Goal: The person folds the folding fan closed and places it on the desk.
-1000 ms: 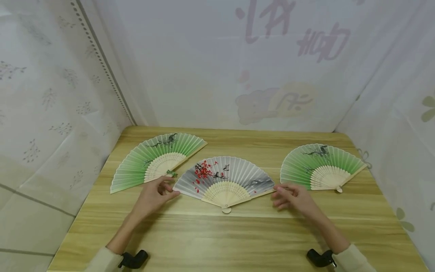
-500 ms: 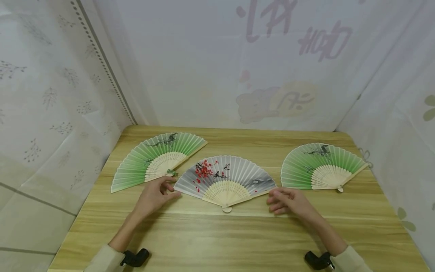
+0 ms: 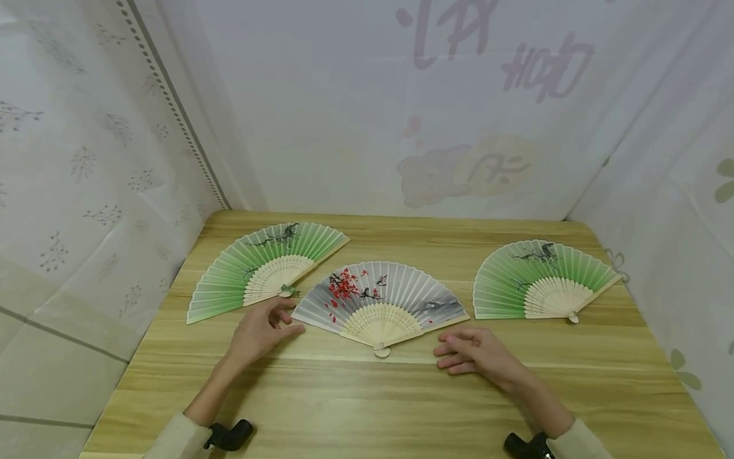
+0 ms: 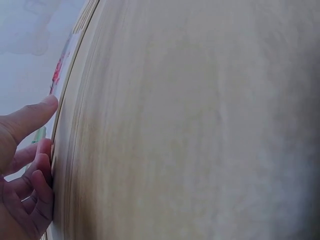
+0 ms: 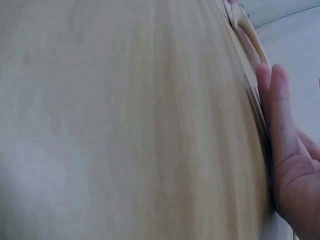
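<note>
A spread grey-and-white folding fan (image 3: 381,299), with red blossoms and small dark birds, lies mid-table with its pale pivot end toward me. My left hand (image 3: 258,335) is at its left corner, thumb and fingers apart on either side of the tip. In the left wrist view the thumb (image 4: 35,117) is close to the fan's edge, the other fingers curving below it. My right hand (image 3: 478,354) is off the fan, below its right edge, fingers loosely extended and holding nothing. In the right wrist view, fingers (image 5: 281,107) reach up along the tabletop.
Two spread green fans with dark branch prints flank it: the left green fan (image 3: 220,290) is tilted behind my left hand, the right green fan (image 3: 504,280) beyond my right. The wooden table (image 3: 367,408) meets white printed curtains (image 3: 309,127) at its back and sides.
My right hand has let go of the grey fan's right corner and moved down and left toward me. The left hand stays at the left corner; the fans keep their places.
</note>
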### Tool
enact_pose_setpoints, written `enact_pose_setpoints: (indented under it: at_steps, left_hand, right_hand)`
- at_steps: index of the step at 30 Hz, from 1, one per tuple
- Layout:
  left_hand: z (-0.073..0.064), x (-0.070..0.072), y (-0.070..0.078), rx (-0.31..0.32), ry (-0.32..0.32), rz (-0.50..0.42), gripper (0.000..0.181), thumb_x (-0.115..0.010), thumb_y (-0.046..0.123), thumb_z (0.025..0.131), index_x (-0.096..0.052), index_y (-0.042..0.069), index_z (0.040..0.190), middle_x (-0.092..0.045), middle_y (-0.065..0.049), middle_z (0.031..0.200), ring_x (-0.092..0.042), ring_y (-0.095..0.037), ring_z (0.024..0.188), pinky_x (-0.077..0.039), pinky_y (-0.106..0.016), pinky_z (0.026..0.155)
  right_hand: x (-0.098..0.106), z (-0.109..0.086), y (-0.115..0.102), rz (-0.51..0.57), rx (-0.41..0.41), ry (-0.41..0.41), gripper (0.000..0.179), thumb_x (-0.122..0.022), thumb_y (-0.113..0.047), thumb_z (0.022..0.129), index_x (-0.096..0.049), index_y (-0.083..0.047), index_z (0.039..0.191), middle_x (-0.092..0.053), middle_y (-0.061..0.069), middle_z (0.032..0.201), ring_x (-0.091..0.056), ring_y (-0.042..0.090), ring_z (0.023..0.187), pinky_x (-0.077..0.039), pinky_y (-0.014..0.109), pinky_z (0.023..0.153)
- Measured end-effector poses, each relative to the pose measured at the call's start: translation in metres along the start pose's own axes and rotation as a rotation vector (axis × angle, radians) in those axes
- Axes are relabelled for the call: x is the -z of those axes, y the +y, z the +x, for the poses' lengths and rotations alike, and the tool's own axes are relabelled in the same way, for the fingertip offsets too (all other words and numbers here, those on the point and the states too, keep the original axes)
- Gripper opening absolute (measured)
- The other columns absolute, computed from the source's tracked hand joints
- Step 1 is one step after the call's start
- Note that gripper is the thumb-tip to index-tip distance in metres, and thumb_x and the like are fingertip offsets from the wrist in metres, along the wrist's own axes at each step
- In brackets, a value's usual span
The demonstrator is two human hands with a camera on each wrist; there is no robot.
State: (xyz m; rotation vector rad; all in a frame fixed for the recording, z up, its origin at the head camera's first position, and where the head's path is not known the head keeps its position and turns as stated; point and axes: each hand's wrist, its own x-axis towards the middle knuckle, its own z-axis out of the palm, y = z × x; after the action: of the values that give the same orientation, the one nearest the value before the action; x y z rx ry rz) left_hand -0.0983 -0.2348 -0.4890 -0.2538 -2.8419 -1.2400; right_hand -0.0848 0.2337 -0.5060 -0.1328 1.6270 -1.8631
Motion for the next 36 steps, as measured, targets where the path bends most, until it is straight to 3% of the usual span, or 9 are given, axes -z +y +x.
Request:
enact_pose_setpoints:
  at_steps: [14, 26, 36]
  left_hand:
    - [-0.002, 0.0, 0.0, -0.01, -0.007, 0.003, 0.046, -0.091, 0.019, 0.079, -0.069, 0.001, 0.116, -0.067, -0.001, 0.083, -0.06, -0.015, 0.071, -0.051, -0.031, 0.064]
    - [-0.002, -0.002, 0.001, 0.006, 0.003, 0.03, 0.047, -0.092, 0.02, 0.078, -0.069, 0.003, 0.115, -0.067, -0.001, 0.084, -0.058, -0.015, 0.071, -0.049, -0.032, 0.063]
    - [-0.001, -0.003, 0.004, 0.078, 0.019, 0.082, 0.044, -0.09, 0.03, 0.08, -0.071, 0.007, 0.113, -0.066, 0.004, 0.082, -0.057, -0.015, 0.073, -0.046, -0.034, 0.063]
  right_hand:
    - [-0.028, 0.007, 0.003, 0.294, -0.045, 0.015, 0.053, -0.06, -0.011, 0.105, -0.039, 0.018, 0.143, -0.059, 0.029, 0.131, -0.06, 0.036, 0.121, -0.048, 0.043, 0.101]
    - [-0.042, 0.014, 0.004, 0.377, -0.04, 0.068, 0.051, -0.06, -0.006, 0.104, -0.037, 0.02, 0.141, -0.058, 0.031, 0.132, -0.061, 0.037, 0.12, -0.048, 0.04, 0.101]
    - [-0.048, 0.02, 0.002, 0.443, -0.063, 0.064, 0.048, -0.056, -0.001, 0.104, -0.034, 0.022, 0.14, -0.056, 0.033, 0.133, -0.06, 0.038, 0.121, -0.047, 0.038, 0.102]
